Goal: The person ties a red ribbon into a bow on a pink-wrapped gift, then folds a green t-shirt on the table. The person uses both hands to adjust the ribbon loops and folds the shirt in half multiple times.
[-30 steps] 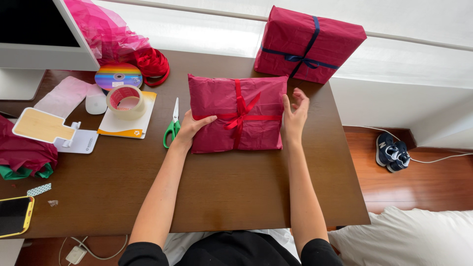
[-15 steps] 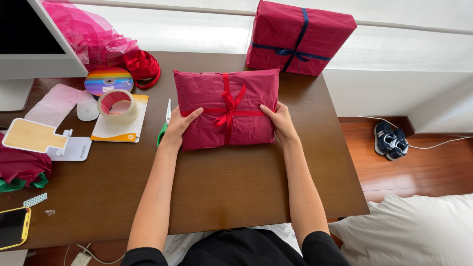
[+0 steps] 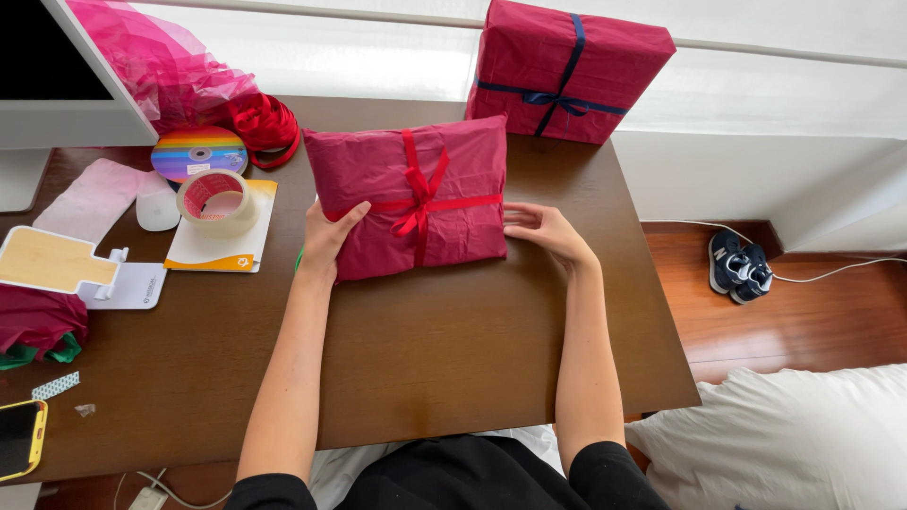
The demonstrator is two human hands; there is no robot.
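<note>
Near the bench's (image 3: pixel 425 359) far edge lies your parcel (image 3: pixel 408 198), one of two wrapped ones, tied with red ribbon. Your left hand (image 3: pixel 326 236) grips its left edge, thumb on top. Your right hand (image 3: pixel 543 229) rests open beside its right edge, fingers toward it. At the far right corner, the second parcel (image 3: pixel 567 71) carries blue ribbon. One tape roll (image 3: pixel 217 200) sits left.

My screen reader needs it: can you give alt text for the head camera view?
Both hands hold a crimson parcel tied with red ribbon on a brown desk: left hand grips its left edge, right hand touches its right edge. A second parcel stands behind.
</note>
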